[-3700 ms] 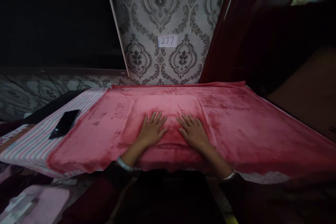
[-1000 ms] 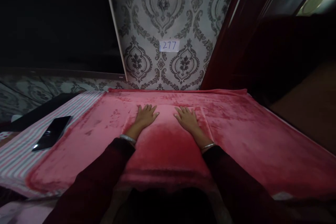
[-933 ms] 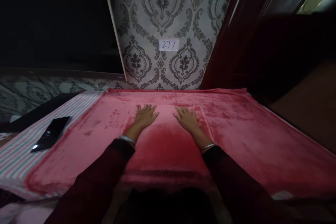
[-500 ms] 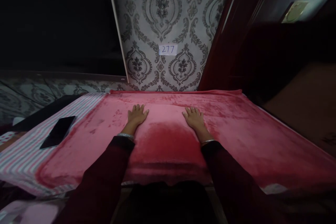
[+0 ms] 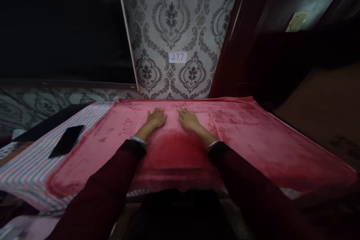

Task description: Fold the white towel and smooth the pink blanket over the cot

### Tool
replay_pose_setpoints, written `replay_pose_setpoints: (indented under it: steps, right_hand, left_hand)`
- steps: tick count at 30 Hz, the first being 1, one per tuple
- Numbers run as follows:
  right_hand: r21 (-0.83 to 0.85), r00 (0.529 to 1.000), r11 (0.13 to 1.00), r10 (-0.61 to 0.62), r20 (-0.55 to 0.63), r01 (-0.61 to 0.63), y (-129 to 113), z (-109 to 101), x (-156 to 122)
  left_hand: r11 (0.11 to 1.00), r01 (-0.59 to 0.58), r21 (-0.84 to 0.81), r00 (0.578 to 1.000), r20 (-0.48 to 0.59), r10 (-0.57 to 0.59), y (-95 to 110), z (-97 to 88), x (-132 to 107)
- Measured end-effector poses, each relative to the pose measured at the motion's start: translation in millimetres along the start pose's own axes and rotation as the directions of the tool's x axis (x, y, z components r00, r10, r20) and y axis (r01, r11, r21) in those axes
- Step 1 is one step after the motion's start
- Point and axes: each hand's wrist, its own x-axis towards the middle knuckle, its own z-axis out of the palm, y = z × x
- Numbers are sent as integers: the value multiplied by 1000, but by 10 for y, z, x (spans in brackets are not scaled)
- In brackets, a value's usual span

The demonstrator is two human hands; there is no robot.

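Observation:
A pink plush blanket (image 5: 253, 142) lies spread over a table, with a folded pink piece (image 5: 174, 150) raised in its middle. My left hand (image 5: 156, 117) rests flat on the far part of that folded piece, fingers stretched out. My right hand (image 5: 189, 119) lies flat close beside it, fingers apart. Both hands hold nothing. Dark red sleeves and a bangle on each wrist show.
A black phone (image 5: 66, 141) lies on a pink-and-white striped cloth (image 5: 25, 165) at the left. A dark flat object (image 5: 47, 122) lies beyond it. Patterned wallpaper with a "277" label (image 5: 177, 57) stands behind, a dark red door (image 5: 239, 33) at the right.
My hands slid from the near part of the folded piece to its far part, spread apart half a second ago, and have now come close together near the far edge.

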Motion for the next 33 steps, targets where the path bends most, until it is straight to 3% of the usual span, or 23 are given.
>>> replay_pose_setpoints:
  steps: [4, 8, 13, 18, 25, 28, 31, 33]
  right_hand:
    - [-7, 995, 996, -86, 55, 86, -201, 313, 23]
    - [-22, 998, 997, -68, 20, 68, 34, 463, 3]
    - [-47, 992, 991, 128, 7, -127, 503, 418, -50]
    - [-32, 962, 962, 271, -30, -272, 855, 431, -236]
    - [-3, 928, 929, 369, 56, -370, 1195, 298, -586]
    - [-41, 940, 940, 340, 13, -340, 1013, 161, -729]
    - [-46, 986, 989, 138, -94, -143, 490, 116, -894]
    - [-8, 996, 1000, -8, -94, 7, 84, 182, -1012]
  left_hand:
    - [998, -60, 21, 998, -17, 61, 135, 300, -91]
    - [997, -75, 33, 995, -56, 77, 71, 490, -130]
    - [997, -71, 32, 995, -60, 73, 67, 468, -109]
    - [998, 41, 54, 997, -71, -37, 25, 461, -119]
    - [998, 62, 23, 996, 65, -63, -248, 270, -248]
    - [999, 50, 20, 996, 77, -52, -284, 120, -428]
    - [999, -53, -3, 998, -42, 53, -105, 84, -704]
    - [986, -167, -19, 980, -112, 164, 99, 175, -910]
